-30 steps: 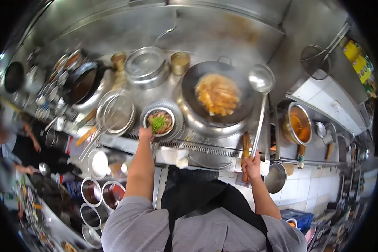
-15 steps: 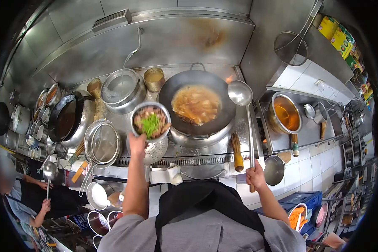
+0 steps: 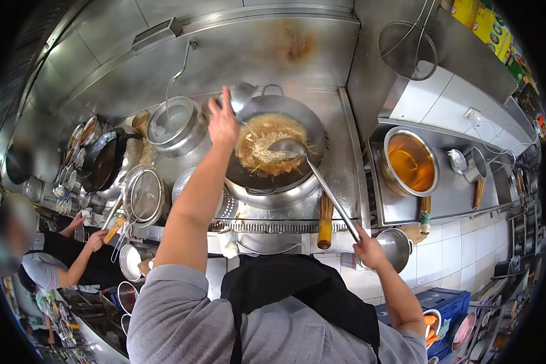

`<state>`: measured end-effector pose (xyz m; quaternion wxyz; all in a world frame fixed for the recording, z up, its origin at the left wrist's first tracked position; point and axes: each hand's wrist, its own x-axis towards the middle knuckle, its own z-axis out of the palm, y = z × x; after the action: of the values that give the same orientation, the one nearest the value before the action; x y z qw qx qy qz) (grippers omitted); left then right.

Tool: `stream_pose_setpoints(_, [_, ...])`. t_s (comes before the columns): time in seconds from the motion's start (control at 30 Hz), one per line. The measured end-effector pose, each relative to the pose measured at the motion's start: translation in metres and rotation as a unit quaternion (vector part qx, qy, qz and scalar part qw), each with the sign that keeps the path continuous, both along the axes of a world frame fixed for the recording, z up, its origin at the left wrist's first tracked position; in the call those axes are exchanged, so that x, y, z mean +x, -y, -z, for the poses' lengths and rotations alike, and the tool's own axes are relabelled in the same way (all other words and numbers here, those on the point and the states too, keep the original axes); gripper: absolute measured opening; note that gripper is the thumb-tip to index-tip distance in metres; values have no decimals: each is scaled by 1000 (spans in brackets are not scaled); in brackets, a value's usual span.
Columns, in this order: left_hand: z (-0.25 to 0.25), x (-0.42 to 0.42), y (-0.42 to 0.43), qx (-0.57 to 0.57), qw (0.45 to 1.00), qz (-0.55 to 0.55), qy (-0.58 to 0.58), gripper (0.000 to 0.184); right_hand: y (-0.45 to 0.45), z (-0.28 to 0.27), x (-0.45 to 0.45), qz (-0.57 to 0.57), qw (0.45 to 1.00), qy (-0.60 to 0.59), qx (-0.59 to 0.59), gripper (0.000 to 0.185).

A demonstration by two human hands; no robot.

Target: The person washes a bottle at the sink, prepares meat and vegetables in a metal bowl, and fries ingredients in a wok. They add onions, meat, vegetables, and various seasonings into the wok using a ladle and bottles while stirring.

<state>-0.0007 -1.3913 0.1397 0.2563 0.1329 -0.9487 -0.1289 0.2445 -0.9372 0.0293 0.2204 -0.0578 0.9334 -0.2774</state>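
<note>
My left hand [image 3: 223,126] is closed on a metal bowl [image 3: 241,96], which is blurred and tipped over the wok's far left rim. Its inside faces away, so I cannot see what it holds. The dark wok [image 3: 312,121] sits on a burner. Pale strips and brown liquid fill the wok as bubbling food [image 3: 264,159]. My right hand [image 3: 369,247] grips the end of a long-handled ladle [image 3: 335,203]. The ladle's head rests down in the food, slightly right of the wok's middle.
Left of the wok stand a pot with a strainer [image 3: 173,124], a perforated skimmer [image 3: 227,203] and sieves [image 3: 145,194]. A bamboo brush [image 3: 325,227] lies in front. A pot of amber liquid [image 3: 409,161] stands right. Another person [image 3: 60,261] works at far left.
My left hand has carried the bowl of sliced meat and green pieces up and right, tipping it over the wok. The ladle has swung down and left into the food.
</note>
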Motion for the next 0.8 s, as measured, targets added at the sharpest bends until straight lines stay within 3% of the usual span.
stream_pose_setpoints(0.07, [-26, 4, 2, 54, 998, -23, -33, 82, 10, 9, -4, -12, 999, -29, 16, 72])
stream_pose_setpoints(0.17, [0, 18, 5, 106, 985, -53, -127, 86, 20, 9, -24, -24, 998, -44, 47, 72])
stream_pose_setpoints(0.23, [36, 39, 8, 65, 996, 52, 35, 90, 33, -2, -44, -26, 997, -46, 63, 73])
stream_pose_setpoints(0.3, [88, 59, 13, 73, 992, 46, 87, 85, 42, 6, -66, -45, 994, -78, 55, 72])
stream_pose_setpoints(0.37, [157, 57, 47, 152, 986, -55, -35, 88, 67, -2, -86, -28, 997, -51, 45, 69])
stream_pose_setpoints(0.4, [135, 74, 57, 379, 923, -57, -13, 85, 82, -1, -96, -19, 998, -57, -3, 69])
stream_pose_setpoints(0.43, [110, 96, 66, 586, 809, -51, 7, 83, 100, 1, -105, -10, 997, -61, -51, 68])
stream_pose_setpoints(0.5, [111, 139, 98, 706, 706, -27, -46, 74, 148, 23, -132, -60, 966, -194, -158, 70])
stream_pose_setpoints(0.57, [117, 183, 121, 732, 675, -43, -79, 67, 226, -24, -148, -7, 946, 58, -319, 76])
stream_pose_setpoints(0.7, [145, 275, 164, 776, 630, -43, -16, 66, 391, -27, -206, -15, 855, 194, -481, 75])
stream_pose_setpoints(0.77, [132, 316, 167, 765, 636, -102, -1, 67, 466, -23, -245, 28, 798, 266, -540, 69])
stream_pose_setpoints(0.8, [136, 333, 171, 774, 626, -97, -9, 68, 506, 0, -266, -13, 826, 222, -517, 69])
